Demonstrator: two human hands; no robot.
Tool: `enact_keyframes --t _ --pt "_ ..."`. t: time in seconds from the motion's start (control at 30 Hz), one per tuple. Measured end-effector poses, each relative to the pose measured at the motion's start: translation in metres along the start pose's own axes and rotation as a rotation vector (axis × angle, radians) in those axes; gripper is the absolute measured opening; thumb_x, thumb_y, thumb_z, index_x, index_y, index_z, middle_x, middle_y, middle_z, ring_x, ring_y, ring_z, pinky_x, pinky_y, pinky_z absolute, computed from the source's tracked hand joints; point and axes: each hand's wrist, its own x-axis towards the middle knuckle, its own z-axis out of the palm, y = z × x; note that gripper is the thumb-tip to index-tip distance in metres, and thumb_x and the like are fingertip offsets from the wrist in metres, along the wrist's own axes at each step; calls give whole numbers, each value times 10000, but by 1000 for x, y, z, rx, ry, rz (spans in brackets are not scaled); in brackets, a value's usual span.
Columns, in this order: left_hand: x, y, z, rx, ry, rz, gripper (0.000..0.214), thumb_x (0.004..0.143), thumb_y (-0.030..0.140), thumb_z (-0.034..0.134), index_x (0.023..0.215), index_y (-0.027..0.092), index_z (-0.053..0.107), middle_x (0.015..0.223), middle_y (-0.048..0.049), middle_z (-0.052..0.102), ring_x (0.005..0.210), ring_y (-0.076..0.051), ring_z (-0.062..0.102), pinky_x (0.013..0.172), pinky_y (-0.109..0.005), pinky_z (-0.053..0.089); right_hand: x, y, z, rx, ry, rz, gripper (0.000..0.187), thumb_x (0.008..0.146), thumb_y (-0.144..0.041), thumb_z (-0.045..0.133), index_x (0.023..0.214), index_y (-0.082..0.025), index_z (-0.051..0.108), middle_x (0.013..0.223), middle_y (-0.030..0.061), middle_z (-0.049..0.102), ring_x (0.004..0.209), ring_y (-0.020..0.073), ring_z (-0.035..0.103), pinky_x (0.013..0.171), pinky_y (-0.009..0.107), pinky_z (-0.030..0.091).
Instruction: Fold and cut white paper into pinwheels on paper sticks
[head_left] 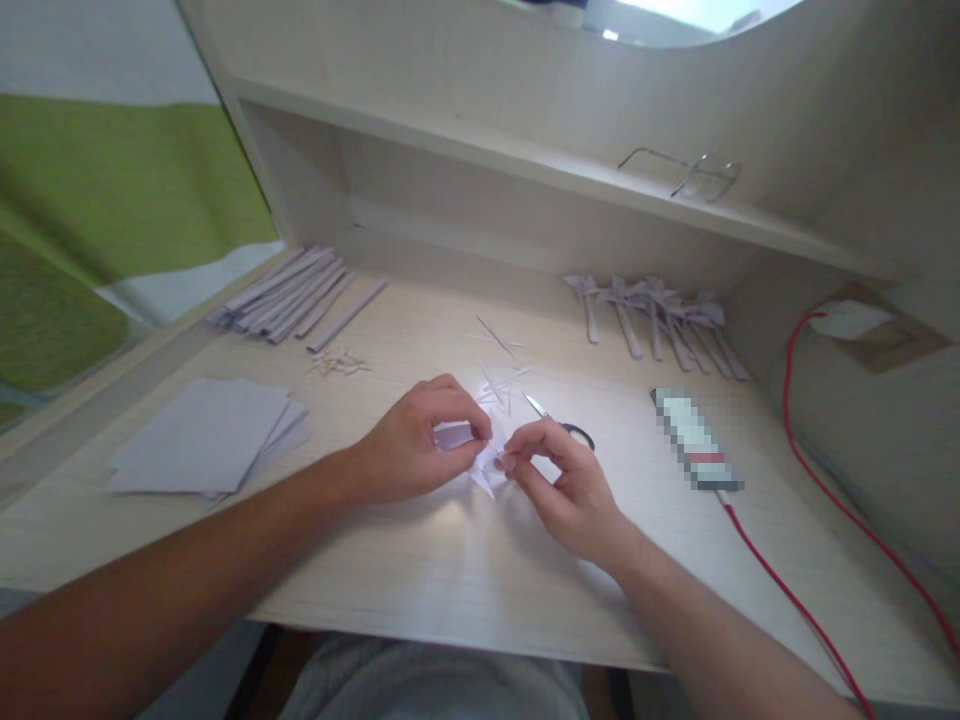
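Both hands meet at the middle of the pale wooden desk (450, 580) over a small folded white paper piece (480, 462). My left hand (420, 445) curls its fingers round the left part of the paper. My right hand (559, 480) pinches the paper's right edge between thumb and fingertips. Small scissors (559, 420) lie on the desk just behind my right hand, blades pointing left. A few thin paper slivers (499, 385) lie behind the hands.
A stack of white sheets (210, 435) lies at the left. Rolled paper sticks (292, 295) lie at the back left, finished paper flowers on stems (660, 320) at the back right. A phone (694, 440) with a red cable (795, 600) lies at the right. Glasses (694, 175) rest on the shelf.
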Motion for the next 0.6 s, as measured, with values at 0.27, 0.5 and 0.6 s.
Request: enact_keyframes --t 0.27,0.5,0.6 --pt "0 -2 3 -14 -17 22 169 794 48 668 833 187 754 791 -23 721 845 -176 621 810 -315 484 0 0 2 -34 28 12 117 891 -106 650 945 -206 622 854 3 627 787 154 592 743 310 475" --pt "-1 -3 1 -1 -55 50 182 807 54 663 859 187 774 781 -35 702 816 -175 620 787 -324 484 -3 4 5 9 37 88 140 897 -127 656 978 -220 591 871 -2 618 792 156 599 721 306 475" --pt "-1 -5 2 -5 -66 49 185 806 56 667 865 192 777 774 -35 702 818 -179 621 778 -324 486 -4 5 6 34 26 126 120 915 -155 642 992 -224 580 888 5 623 804 165 611 705 309 479"
